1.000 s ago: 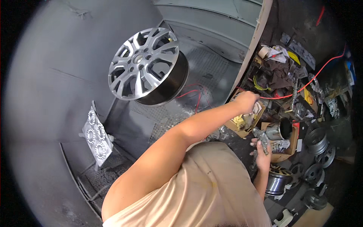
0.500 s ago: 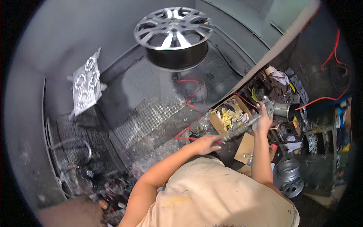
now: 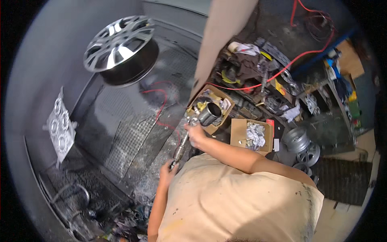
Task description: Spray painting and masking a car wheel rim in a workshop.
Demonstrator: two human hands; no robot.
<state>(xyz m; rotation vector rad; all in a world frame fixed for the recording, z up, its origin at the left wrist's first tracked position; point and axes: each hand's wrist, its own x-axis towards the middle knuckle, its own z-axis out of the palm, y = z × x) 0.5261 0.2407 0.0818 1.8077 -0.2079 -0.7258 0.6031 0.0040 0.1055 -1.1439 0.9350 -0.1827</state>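
Observation:
My right hand (image 3: 196,135) is closed around the grip of a spray gun (image 3: 192,120) with a dark-mouthed metal cup (image 3: 210,114), which is tilted toward the right. From the gun's lower end a grimy grey hose (image 3: 183,146) runs down to my left hand (image 3: 166,173). The left fingers are wrapped round the hose's lower end, close to my body. At the far left, a silver and black alloy wheel rim (image 3: 121,46) stands raised above the floor, away from both hands.
Left stands a pale panel with ring shapes (image 3: 61,129). A red hose (image 3: 163,105) trails over the grating. Beyond the gun are an open cardboard box (image 3: 226,100), another with crumpled paper (image 3: 238,133), a cluttered bench (image 3: 246,66) and stacked wheel rims (image 3: 296,140). A wall edge (image 3: 219,36) juts in.
My view has turned right, so the wheel rim appears farther left. The spray gun has come down and nearer my body. My left hand, formerly stretched out by the hose, now grips its lower end.

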